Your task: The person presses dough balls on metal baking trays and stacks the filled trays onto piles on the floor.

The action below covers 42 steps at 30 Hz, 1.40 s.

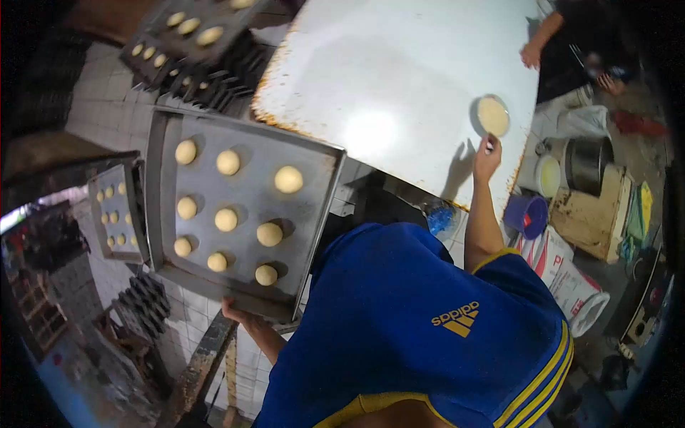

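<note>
A large metal tray [246, 282] with several round pale dough balls [227, 220] extends to the left of my body. My left hand [235, 311] is at the tray's near edge, its fingers partly hidden by the rim. Over the right part of the white table [399, 71], my right hand [486, 158] has its fingers closed at the near edge of a round dish of pale, grainy material [493, 116]. What those fingers hold, if anything, is too small to make out.
More trays of dough balls [158, 60] are stacked at the upper left, another tray [114, 214] at far left. Another person's hand [530, 55] rests on the table's right edge. A purple bucket [526, 215], sacks [560, 274] and a large pot [589, 164] stand at right.
</note>
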Each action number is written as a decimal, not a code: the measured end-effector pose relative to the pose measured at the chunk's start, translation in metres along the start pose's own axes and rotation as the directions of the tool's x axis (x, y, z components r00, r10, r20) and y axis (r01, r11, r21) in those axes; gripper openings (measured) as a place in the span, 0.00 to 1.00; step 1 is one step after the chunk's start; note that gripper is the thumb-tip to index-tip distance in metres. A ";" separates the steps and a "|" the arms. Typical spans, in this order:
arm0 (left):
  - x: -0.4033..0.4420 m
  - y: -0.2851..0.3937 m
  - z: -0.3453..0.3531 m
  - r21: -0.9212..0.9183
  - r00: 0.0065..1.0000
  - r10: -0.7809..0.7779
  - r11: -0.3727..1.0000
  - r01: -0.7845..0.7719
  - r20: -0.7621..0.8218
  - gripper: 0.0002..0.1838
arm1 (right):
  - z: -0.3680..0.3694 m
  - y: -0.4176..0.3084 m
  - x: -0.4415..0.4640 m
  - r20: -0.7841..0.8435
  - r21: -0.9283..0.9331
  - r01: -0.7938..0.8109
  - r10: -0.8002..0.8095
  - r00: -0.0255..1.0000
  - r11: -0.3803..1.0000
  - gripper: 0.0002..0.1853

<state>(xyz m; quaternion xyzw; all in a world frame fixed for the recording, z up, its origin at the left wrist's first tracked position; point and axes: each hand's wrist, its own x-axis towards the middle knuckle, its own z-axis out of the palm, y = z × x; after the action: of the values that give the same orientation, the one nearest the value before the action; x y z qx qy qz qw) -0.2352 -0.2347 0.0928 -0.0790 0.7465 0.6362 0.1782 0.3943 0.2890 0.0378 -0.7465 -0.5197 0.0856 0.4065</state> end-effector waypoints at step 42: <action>-0.198 -0.090 0.433 0.700 0.347 -0.666 0.713 0.038 0.660 0.26 | 0.032 0.041 0.153 0.730 0.200 -0.089 -0.088 0.677 0.976 0.18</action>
<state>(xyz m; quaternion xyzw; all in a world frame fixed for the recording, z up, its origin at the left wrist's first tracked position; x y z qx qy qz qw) 0.0507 0.1508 0.0277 0.1539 0.6497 0.2620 0.6968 0.4734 0.4299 0.0335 -0.5996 -0.6262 0.4350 0.2432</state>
